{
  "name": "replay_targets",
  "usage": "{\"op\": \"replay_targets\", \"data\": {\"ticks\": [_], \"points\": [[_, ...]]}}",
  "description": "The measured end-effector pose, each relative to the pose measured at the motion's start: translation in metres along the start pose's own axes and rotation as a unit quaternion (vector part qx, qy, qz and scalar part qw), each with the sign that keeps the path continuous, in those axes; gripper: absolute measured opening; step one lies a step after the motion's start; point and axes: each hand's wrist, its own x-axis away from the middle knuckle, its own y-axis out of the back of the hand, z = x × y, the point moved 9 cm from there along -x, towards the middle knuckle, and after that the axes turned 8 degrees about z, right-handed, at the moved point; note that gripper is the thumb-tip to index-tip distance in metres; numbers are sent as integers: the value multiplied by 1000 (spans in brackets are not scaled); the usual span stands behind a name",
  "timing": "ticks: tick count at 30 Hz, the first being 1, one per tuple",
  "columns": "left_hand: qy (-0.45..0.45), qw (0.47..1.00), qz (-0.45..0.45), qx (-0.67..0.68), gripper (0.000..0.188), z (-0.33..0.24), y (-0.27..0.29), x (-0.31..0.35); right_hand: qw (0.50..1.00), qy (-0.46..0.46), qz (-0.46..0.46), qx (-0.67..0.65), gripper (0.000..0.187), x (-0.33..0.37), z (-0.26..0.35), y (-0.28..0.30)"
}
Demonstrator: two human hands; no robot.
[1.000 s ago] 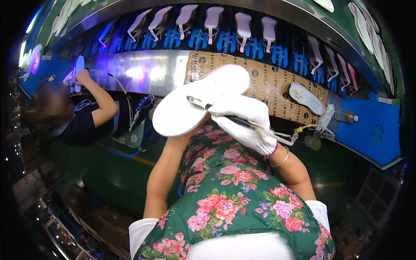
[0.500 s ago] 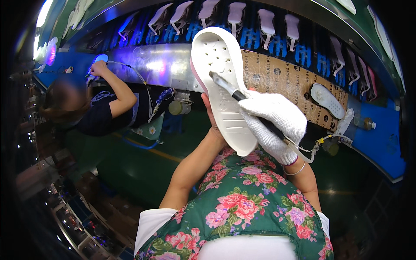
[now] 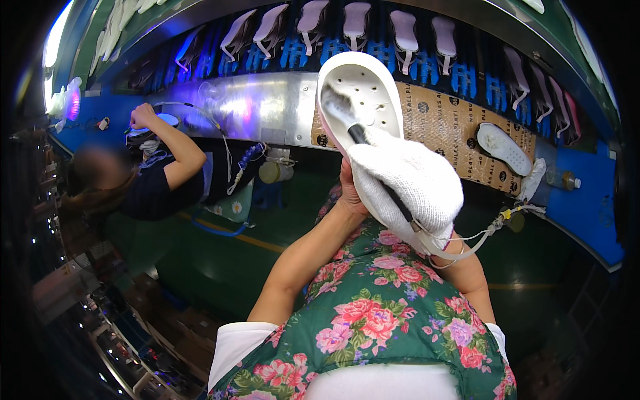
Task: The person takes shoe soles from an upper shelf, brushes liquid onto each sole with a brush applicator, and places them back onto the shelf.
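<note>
A white shoe sole [image 3: 383, 113] with small holes in its wide end is held up in front of me, its inner side facing me. My bare left hand [image 3: 349, 190] grips it from below and behind along the left edge; most of its fingers are hidden. In its white knit glove, my right hand [image 3: 417, 180] is closed round a black-handled brush [image 3: 358, 134] with a thin hose at its rear end. The blurred bristles lie against the sole's inner left side near the wide end. The glove covers much of the sole's lower part.
Pale shoe parts [image 3: 357, 19] hang in a row on the rack beyond the bench. Another white sole [image 3: 510, 152] lies on brown printed paper [image 3: 443, 130]. A clear bottle [image 3: 564, 179] stands to the right. At the left, a co-worker [image 3: 170, 167] handles a shoe.
The sole has shifted right and slightly down. My right hand has turned, and the brush has moved from the sole's middle to its left inner edge. The co-worker's shoe has come lower.
</note>
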Motion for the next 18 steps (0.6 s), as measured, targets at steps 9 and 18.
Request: {"op": "replay_targets", "data": {"ticks": [9,18], "points": [[-39,999,-29,11,113,-11,-2,-8,996,-49,25,-77,32,6,-20,-6],[24,994,67,79,122,-1,-19,-15,999,-25,17,-35,40,14,-20,-15]]}}
